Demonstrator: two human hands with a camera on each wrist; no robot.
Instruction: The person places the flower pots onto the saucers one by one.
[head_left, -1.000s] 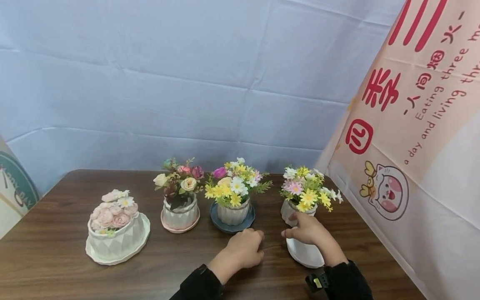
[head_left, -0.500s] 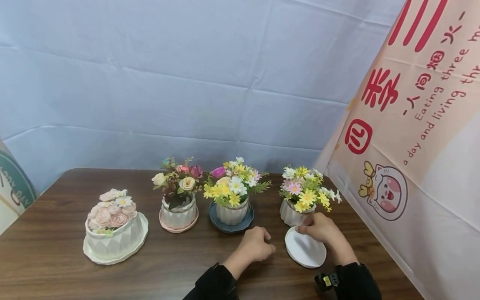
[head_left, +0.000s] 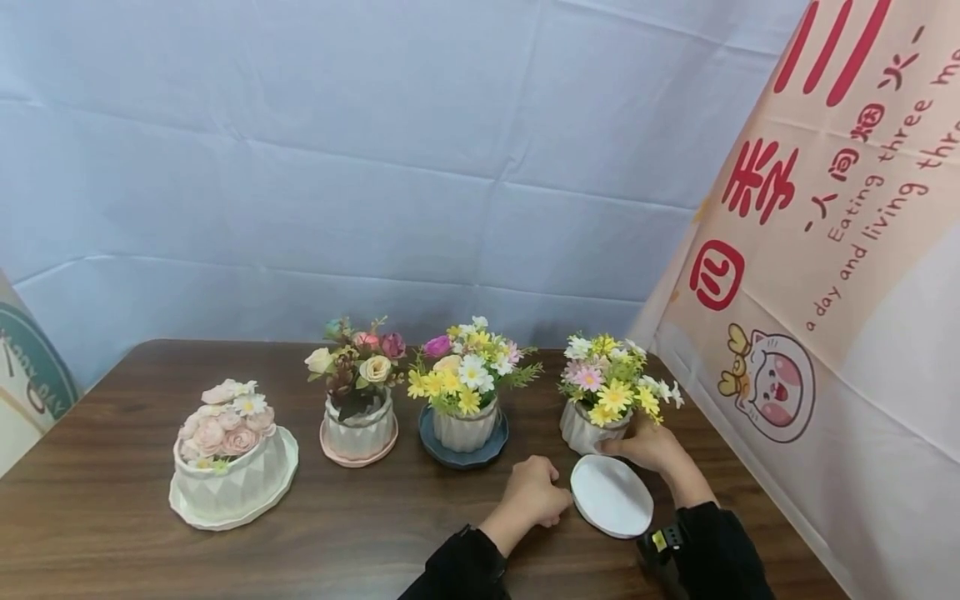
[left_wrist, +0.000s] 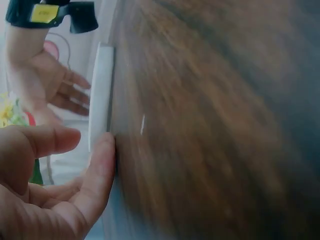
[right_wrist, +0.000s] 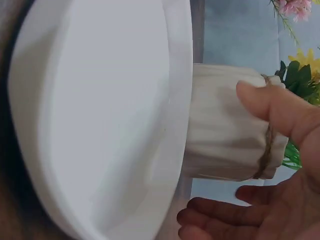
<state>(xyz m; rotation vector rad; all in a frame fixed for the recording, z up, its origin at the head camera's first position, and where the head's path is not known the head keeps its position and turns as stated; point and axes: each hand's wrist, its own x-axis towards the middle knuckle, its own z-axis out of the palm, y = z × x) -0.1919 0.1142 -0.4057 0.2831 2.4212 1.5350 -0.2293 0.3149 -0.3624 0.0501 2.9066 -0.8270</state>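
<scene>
Fingers, left: the left hand (head_left: 534, 498) is loosely curled on the dark wooden table (head_left: 112, 517), gripping nothing; in the left wrist view one fingertip (left_wrist: 102, 150) touches the near-left edge of the round white saucer (left_wrist: 100, 95)
Fingers, right: the right hand (head_left: 652, 446) is relaxed and open beside the white ribbed pot of yellow and pink daisies (head_left: 588, 429), thumb (right_wrist: 265, 102) against the pot's twine-bound wall, other fingers spread below it without closing
Saucer: the round white saucer (head_left: 611, 496) lies flat on the table between the two hands, just in front of the daisy pot; in the right wrist view its rim (right_wrist: 177, 100) meets the pot's base (right_wrist: 225, 135)
Far left: white faceted oval planter of pink roses (head_left: 228, 462) on its own white tray
Left of centre: ribbed pot of mixed roses on a pink saucer (head_left: 358, 429)
Centre: ribbed pot of yellow and white daisies on a dark blue saucer (head_left: 465, 429), just beyond the left hand
Right edge: pale banner with red characters and a cartoon cat (head_left: 810, 275)
</scene>
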